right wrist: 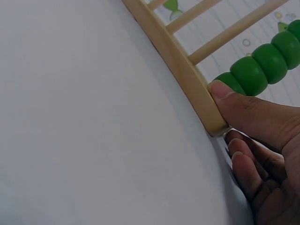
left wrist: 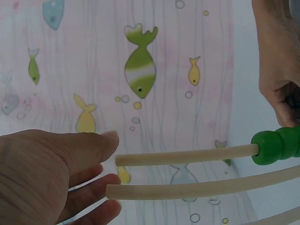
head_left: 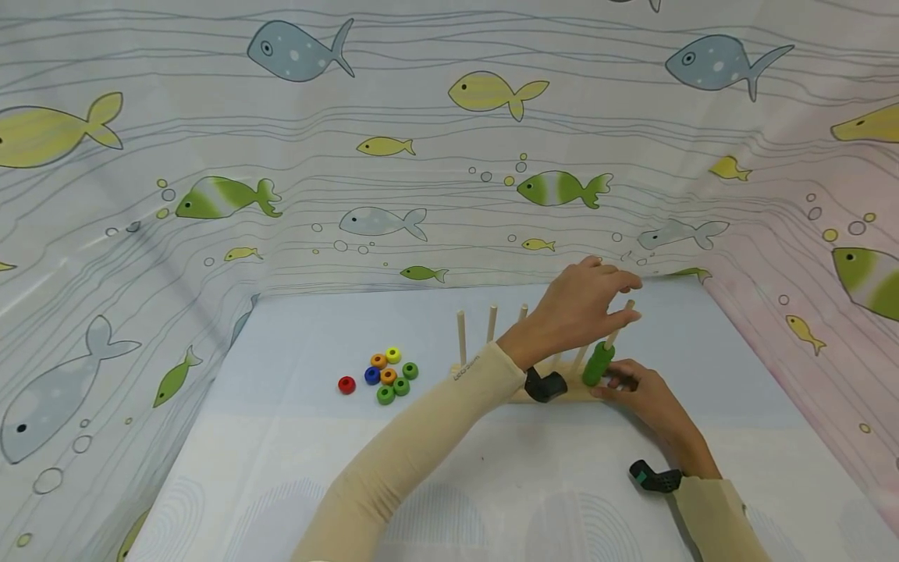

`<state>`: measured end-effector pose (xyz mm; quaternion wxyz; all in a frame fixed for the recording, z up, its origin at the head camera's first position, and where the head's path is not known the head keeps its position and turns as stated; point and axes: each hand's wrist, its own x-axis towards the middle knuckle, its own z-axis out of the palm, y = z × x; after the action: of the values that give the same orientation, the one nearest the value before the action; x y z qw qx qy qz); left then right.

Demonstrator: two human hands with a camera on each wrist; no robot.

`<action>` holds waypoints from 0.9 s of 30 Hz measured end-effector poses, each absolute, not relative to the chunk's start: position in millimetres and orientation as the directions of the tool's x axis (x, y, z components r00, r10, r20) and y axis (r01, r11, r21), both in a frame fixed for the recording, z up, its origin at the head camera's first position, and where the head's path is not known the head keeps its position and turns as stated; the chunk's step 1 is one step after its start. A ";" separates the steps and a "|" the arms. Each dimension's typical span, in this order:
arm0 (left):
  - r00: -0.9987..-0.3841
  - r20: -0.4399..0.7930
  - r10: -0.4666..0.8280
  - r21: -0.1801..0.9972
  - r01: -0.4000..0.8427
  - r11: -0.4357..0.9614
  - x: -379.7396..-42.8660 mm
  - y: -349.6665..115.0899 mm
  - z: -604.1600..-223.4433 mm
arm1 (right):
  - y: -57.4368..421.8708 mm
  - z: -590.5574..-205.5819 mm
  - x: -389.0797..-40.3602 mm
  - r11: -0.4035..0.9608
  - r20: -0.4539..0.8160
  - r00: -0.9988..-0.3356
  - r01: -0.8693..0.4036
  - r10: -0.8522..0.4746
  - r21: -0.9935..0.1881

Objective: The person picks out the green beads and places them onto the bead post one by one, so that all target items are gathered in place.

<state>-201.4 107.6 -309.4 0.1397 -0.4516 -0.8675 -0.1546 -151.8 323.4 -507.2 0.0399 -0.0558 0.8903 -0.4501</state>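
Observation:
A wooden peg stand (head_left: 520, 396) with several upright pegs stands on the table. Green beads (head_left: 599, 364) are stacked on its rightmost peg (left wrist: 187, 155), whose upper part is bare. My left hand (head_left: 579, 300) is near the top of that peg, thumb and fingers apart, with nothing between them in the left wrist view. At the right end of the stand, my right hand (right wrist: 262, 136) grips the base (right wrist: 183, 77). Its thumb (right wrist: 225, 96) lies against the base beside the lowest green bead; the other fingers curl at the end, partly in shadow.
Loose beads lie on the table left of the stand: a red bead (head_left: 346, 385), a blue bead (head_left: 372, 375), a yellow bead (head_left: 393, 355), orange beads (head_left: 378, 361) and green beads (head_left: 385, 394). A fish-patterned curtain (head_left: 435, 179) surrounds the table.

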 end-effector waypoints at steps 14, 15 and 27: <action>-0.535 0.461 0.708 0.212 0.841 0.497 -197.9 69.9 -301.9 | 324.6 -507.9 -151.1 0.593 -0.016 -0.990 -0.069 -0.137 -0.802; -0.536 0.466 0.704 0.217 0.841 0.496 -197.6 66.6 -301.8 | 324.6 -507.8 -150.8 0.596 -0.015 -0.991 -0.069 -0.136 -0.800; -0.554 0.497 0.667 0.260 0.829 0.495 -193.7 29.8 -302.7 | 324.2 -509.1 -153.2 0.620 -0.017 -0.993 -0.062 -0.120 -0.782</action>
<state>-193.7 29.8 -302.7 0.1681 -0.4411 -0.8481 -0.2406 -153.2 324.2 -509.1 0.0335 -0.0504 0.8995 -0.4328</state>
